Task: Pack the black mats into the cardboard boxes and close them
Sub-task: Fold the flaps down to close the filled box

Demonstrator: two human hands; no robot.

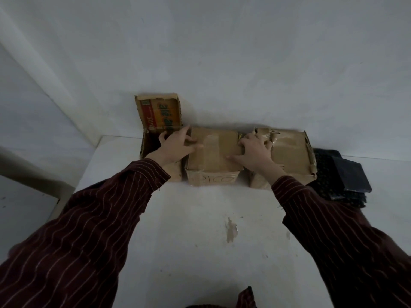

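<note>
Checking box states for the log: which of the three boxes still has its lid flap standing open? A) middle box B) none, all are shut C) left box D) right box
C: the left box has its printed flap raised against the wall, while the middle box and the right box have their tops folded flat; the left hand and right hand press on the middle one.

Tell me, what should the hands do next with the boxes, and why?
Probably reach for the left box: its printed flap stands up open, while the middle box under the left hand and right hand looks shut, like the right box. Black mats wait at the right.
</note>
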